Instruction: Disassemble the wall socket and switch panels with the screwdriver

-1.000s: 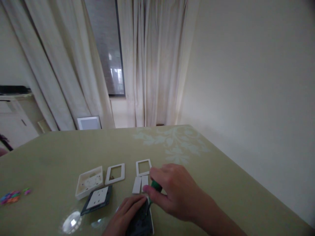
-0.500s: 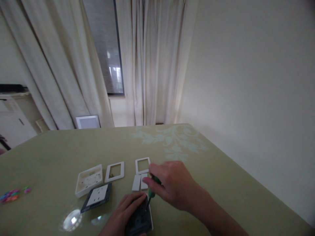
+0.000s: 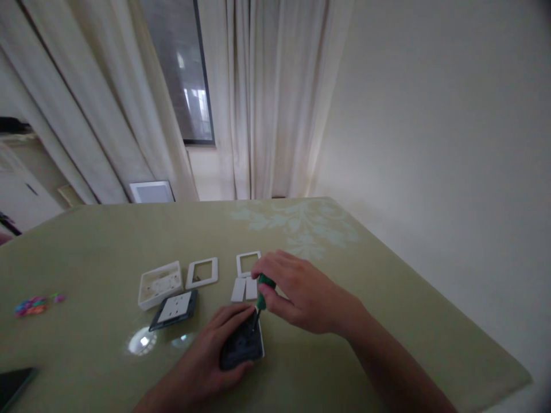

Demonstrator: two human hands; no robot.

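Observation:
My right hand [image 3: 297, 292] is closed around the green handle of a screwdriver [image 3: 262, 299], tilted with its tip down on a dark switch panel [image 3: 241, 344] with a white edge. Fingers and thumb of my left hand [image 3: 215, 350] grip that panel from its left side against the table. Just beyond lie two white rectangular plates [image 3: 238, 289] and a white frame [image 3: 248, 263], partly covered by my right hand. To the left, a white socket panel [image 3: 174, 308] with a dark base leans against a white mounting box [image 3: 160, 285].
Another white frame [image 3: 202, 272] lies beside the box with small screws inside it. Colourful small pieces [image 3: 37, 305] are at the table's left. A dark flat object [image 3: 16, 385] shows at the lower left corner. The green table [image 3: 387, 321] meets a wall on the right.
The view has tipped down, so the table things appear higher and the dark object at lower left has come into sight. My right hand's fingers have shifted on the screwdriver handle.

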